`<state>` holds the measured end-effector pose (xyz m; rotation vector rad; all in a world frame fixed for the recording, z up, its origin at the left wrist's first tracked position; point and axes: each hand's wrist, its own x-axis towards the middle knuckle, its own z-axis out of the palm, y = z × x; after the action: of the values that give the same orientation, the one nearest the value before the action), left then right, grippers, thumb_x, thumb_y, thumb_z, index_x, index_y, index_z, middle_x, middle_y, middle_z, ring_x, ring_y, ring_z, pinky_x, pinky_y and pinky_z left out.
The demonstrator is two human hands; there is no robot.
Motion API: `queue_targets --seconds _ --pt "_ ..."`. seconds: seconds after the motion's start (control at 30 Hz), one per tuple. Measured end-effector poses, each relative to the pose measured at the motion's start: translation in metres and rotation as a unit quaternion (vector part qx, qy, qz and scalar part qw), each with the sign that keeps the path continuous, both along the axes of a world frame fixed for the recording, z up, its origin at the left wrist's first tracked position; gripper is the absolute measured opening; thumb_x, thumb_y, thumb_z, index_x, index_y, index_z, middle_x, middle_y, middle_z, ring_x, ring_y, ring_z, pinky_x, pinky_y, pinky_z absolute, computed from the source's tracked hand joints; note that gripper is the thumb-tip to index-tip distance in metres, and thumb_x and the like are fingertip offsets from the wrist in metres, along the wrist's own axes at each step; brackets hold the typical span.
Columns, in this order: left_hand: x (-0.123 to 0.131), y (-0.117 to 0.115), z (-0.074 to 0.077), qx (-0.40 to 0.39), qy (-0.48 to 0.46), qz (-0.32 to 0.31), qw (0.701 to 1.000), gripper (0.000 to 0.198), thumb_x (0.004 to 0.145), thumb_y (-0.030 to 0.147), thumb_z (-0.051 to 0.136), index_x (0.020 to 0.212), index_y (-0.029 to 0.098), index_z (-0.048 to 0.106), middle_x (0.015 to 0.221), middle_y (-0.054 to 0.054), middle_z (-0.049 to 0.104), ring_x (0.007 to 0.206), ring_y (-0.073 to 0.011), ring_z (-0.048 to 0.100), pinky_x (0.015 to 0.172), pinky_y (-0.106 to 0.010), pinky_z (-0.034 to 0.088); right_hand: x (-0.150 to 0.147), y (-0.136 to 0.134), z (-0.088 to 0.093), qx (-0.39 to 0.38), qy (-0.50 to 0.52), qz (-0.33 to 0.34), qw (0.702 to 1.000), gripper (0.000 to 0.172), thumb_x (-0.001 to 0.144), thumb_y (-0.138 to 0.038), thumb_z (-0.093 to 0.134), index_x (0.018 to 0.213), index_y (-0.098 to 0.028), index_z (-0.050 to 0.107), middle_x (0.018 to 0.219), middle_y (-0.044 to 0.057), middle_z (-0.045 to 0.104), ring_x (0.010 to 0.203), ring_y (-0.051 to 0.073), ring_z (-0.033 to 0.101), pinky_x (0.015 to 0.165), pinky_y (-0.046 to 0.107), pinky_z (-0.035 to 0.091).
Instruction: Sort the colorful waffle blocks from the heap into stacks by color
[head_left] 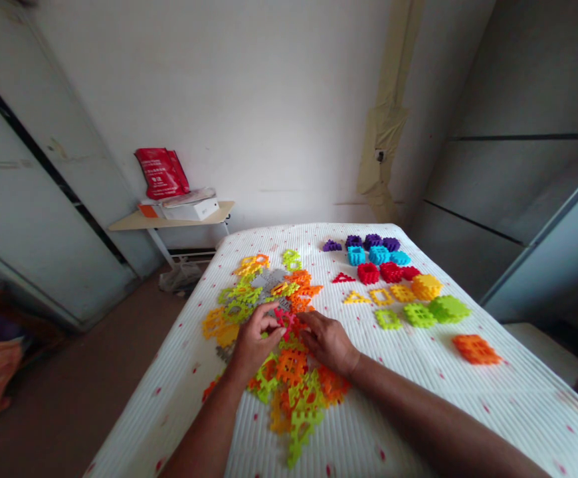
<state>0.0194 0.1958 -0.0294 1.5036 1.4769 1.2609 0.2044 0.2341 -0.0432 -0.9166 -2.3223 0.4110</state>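
Over a mixed pile of interlocking plastic building pieces (291, 365), my left hand (259, 335) pinches a red building piece (286, 321) between thumb and fingers. Close on its right side is my right hand (329, 342), with fingers curled down at the pile. Its fingertips are partly hidden, so I cannot tell whether they touch the red piece. Lime green, orange, yellow and grey pieces lie around and under both hands. A lime green triangular piece (303, 431) sticks out at the near end of the pile.
Sorted by colour on the white padded cover (393, 392) are purple (373, 241), blue (379, 255), red (391, 271), yellow (426, 287), green (448, 309) and orange pieces (476, 349). A side table (179, 222) with a red bag (161, 172) stands by the wall.
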Motion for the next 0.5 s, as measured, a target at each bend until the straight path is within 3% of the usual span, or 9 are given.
queue_targets --seconds 0.27,0.5 --pt "-0.002 0.002 -0.006 0.002 -0.029 0.004 1.000 0.027 0.066 0.029 0.064 0.087 0.018 0.052 0.062 0.003 0.061 0.058 -0.0121 0.058 0.056 -0.022 0.043 0.001 0.002 -0.003 0.007 -0.001 0.004 1.000 0.035 0.086 -0.016 0.040 0.119 -0.015 0.051 0.100 0.010 0.063 0.086 0.016 0.062 0.076 0.026 0.048" --pt "-0.006 0.003 -0.011 0.011 -0.042 -0.018 0.999 0.021 0.074 0.029 0.060 0.090 0.017 0.053 0.071 -0.001 0.067 0.065 -0.0147 0.065 0.065 -0.027 0.049 0.003 0.005 -0.007 -0.001 0.014 0.013 1.000 0.036 0.087 -0.013 0.036 0.121 -0.014 0.051 0.101 0.011 0.064 0.091 0.017 0.061 0.078 0.027 0.049"
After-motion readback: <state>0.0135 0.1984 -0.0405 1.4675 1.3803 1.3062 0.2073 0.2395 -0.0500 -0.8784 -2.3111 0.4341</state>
